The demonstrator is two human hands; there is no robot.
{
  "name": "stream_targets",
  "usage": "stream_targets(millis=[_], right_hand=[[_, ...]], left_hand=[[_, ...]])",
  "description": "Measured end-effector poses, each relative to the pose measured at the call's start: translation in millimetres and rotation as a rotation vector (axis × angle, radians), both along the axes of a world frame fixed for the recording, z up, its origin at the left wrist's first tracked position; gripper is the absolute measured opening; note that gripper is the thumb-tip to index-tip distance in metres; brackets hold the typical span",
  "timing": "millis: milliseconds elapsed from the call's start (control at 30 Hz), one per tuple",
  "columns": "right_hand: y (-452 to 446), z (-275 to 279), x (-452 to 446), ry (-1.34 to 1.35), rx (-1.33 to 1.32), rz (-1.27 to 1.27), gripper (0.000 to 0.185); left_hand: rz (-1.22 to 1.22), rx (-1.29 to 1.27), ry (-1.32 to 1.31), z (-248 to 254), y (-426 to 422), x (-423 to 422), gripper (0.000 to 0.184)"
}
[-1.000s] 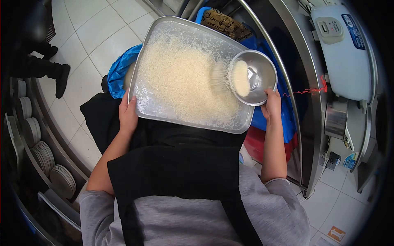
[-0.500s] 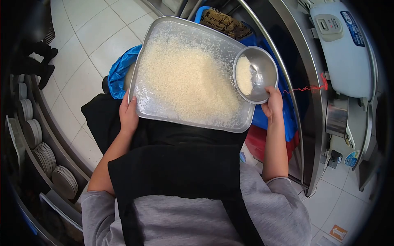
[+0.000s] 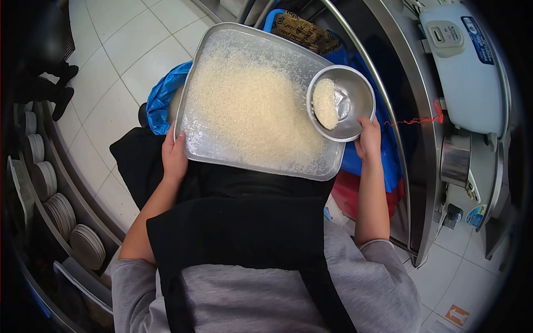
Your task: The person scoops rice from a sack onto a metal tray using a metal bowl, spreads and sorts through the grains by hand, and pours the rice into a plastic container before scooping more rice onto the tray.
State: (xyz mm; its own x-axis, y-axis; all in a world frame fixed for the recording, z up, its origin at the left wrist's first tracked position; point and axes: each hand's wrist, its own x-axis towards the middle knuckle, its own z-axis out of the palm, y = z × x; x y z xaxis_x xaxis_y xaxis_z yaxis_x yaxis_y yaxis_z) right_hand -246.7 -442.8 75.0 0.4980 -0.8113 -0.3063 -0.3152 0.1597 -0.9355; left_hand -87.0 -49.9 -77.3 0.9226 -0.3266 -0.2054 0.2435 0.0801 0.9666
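A rectangular metal tray lies over my lap, with uncooked white rice spread across most of it. My left hand grips the tray's left edge near its lower corner, thumb on the rim. In my right hand is a round metal bowl, pinched by its rim. The bowl overlaps the right side of the tray and appears tilted. A small heap of rice gathers on the bowl's left side. Fingers of both hands are partly hidden under the metal.
A blue plastic bag stands behind the tray's left side. Stacked plates fill a shelf at left. On the right are a steel counter, a large rice cooker and a metal pot. Another person's shoes show at upper left.
The bowl has shifted slightly left and down over the tray, and the rice in it has moved a little with it. My left hand and the tray stay nearly still.
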Motion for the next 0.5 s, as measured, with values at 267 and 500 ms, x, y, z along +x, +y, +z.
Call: stream_targets(millis=[267,500], right_hand=[[-4,-5,0,0.117,-0.128,0.036,0.039],[1,2,0,0.009,0.003,0.009,0.038]], left_hand=[[0.003,-0.006,0.000,2,0,-1,0.042],[0.000,0.008,0.001,3,0,-1,0.043]])
